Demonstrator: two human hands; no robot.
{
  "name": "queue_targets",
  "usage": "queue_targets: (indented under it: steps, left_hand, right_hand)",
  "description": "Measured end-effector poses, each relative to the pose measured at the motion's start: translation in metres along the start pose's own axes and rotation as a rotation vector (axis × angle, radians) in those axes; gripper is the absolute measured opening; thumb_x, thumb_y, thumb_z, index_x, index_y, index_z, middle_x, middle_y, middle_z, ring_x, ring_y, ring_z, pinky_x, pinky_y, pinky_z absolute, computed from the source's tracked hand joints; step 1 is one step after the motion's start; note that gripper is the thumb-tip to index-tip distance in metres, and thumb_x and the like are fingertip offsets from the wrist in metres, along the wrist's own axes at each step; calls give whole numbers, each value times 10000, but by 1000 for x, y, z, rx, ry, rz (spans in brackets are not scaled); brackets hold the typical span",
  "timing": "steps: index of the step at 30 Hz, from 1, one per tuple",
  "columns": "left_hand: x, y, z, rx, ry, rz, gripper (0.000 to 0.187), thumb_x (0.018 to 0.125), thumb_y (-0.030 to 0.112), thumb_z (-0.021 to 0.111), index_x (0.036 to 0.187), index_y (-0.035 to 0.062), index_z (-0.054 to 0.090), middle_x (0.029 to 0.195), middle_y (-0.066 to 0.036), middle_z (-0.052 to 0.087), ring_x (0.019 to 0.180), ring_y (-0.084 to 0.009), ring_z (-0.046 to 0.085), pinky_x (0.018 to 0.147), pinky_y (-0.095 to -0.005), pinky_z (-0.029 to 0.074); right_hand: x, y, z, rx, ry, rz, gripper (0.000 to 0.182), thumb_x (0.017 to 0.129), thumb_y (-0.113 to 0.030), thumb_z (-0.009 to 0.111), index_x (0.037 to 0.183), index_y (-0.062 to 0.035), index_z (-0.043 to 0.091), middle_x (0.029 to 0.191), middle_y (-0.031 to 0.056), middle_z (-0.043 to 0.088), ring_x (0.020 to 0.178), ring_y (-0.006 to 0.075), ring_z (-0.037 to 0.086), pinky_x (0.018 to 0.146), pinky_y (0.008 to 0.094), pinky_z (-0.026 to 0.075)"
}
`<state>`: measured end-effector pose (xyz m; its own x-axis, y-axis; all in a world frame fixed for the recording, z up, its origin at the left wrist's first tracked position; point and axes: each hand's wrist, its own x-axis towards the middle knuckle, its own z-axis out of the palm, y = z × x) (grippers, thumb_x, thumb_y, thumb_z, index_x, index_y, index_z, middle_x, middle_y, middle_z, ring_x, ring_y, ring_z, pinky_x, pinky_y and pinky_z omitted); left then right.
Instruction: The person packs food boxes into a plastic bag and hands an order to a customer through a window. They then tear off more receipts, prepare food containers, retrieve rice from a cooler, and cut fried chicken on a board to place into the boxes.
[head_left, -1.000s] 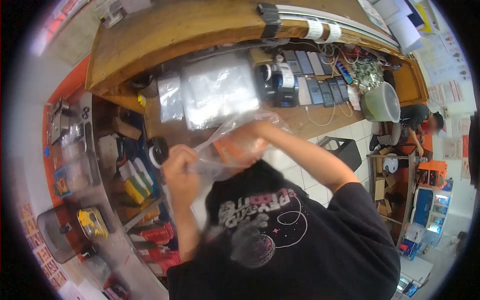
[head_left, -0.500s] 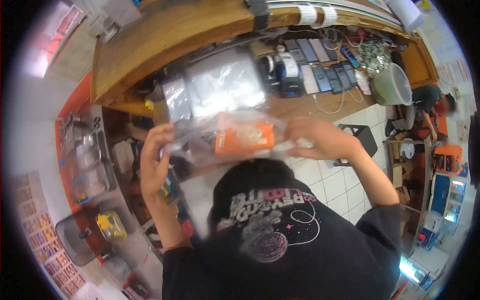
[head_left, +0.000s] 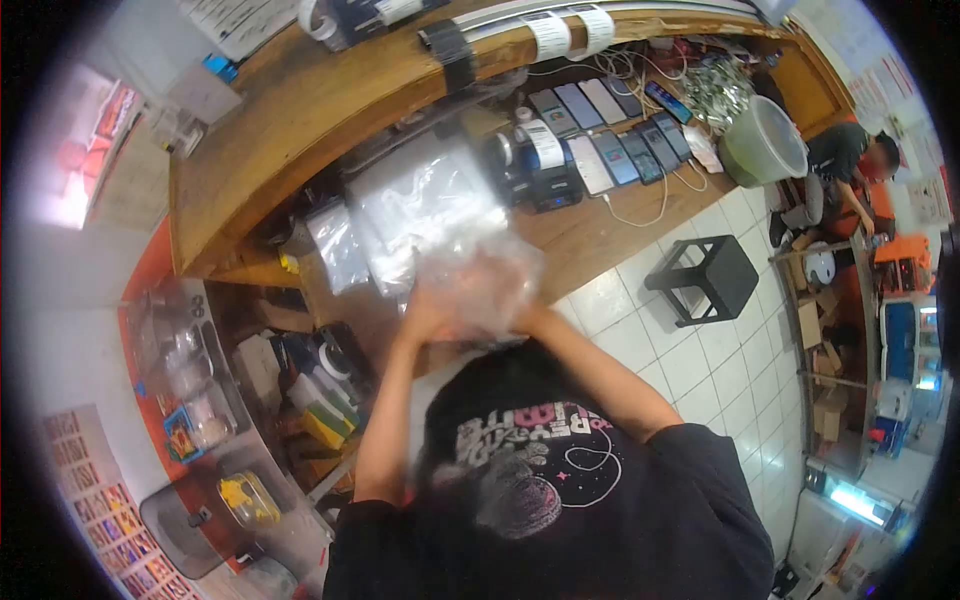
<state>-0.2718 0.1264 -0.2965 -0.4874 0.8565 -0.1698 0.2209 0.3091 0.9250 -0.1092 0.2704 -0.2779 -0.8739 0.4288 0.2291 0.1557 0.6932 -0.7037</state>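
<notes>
Both hands, left (head_left: pixel 425 315) and right (head_left: pixel 520 318), pressed around a clear bag (head_left: pixel 480 285); slick, crumpled film could slip, spilling its contents onto the counter (head_left: pixel 590 235).

Wooden counter (head_left: pixel 590 235) under phones (head_left: pixel 600 120), bags (head_left: pixel 420 205)
</notes>
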Motion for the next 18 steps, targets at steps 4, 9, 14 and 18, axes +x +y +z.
queue_targets:
  steps: [4, 9, 14, 18]
  left_hand:
    - [14, -9, 1, 442, -19, 233, 816, 815, 100, 702, 1500, 17, 266, 1250, -146, 555, 1224, -256, 476, 1098, -372, 351]
    - [-9, -18, 18, -260, -81, 66, 715, 793, 43, 641, 1450, 11, 360, 1540, -194, 278, 1441, -349, 243, 1196, -418, 175]
    - [-24, -23, 49, 282, -3, 210, 521, 867, 167, 676, 1341, 48, 498, 1279, -89, 534, 1088, -252, 514, 975, -349, 410]
    - [-20, -26, 66, 497, 131, 192, 458, 891, 200, 679, 1302, 56, 541, 1202, -63, 603, 993, -231, 583, 915, -337, 469]
  right_hand:
    - [12, 7, 12, 405, 11, 89, 571, 848, -388, 662, 1308, -65, 562, 1307, 207, 556, 1237, 415, 476, 1068, 488, 339]
    - [14, 12, 22, 404, 102, -57, 486, 866, -335, 644, 1268, -69, 586, 1268, 203, 574, 1167, 402, 496, 1026, 507, 351]
    - [15, -3, 13, 123, -91, -189, 419, 778, -198, 650, 1168, -50, 610, 1303, 211, 528, 1118, 414, 478, 965, 491, 375]
    - [23, -33, 1, 202, -81, -220, 388, 717, -126, 655, 1089, -21, 619, 1264, 205, 522, 1136, 404, 467, 950, 493, 387]
